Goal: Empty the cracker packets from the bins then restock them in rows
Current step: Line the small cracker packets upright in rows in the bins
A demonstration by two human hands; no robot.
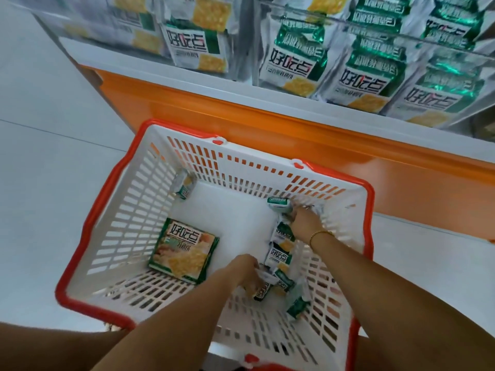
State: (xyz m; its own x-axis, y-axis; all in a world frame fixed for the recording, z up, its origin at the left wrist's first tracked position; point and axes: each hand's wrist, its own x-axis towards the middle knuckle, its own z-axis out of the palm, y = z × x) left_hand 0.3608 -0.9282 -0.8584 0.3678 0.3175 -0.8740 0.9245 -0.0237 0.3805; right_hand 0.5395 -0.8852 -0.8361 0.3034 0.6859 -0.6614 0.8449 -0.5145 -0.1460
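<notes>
Both my hands reach down into a white shopping basket (128, 210) with a red rim. My left hand (247, 271) grips small cracker packets (278, 281) near the basket's lower right. Further back, my right hand (305, 222) grips another bunch of cracker packets (282, 236) against the right wall. A larger flat cracker pack (183, 253) lies on the basket floor at the left. One small packet (184, 184) leans in the far left corner. Above, clear bins (375, 62) hold rows of green-and-white cracker packets.
An orange shelf front (267, 124) runs diagonally behind the basket, under the clear bins. Pale floor (48, 156) lies to the left. A gold bracelet (320, 234) sits on my right wrist.
</notes>
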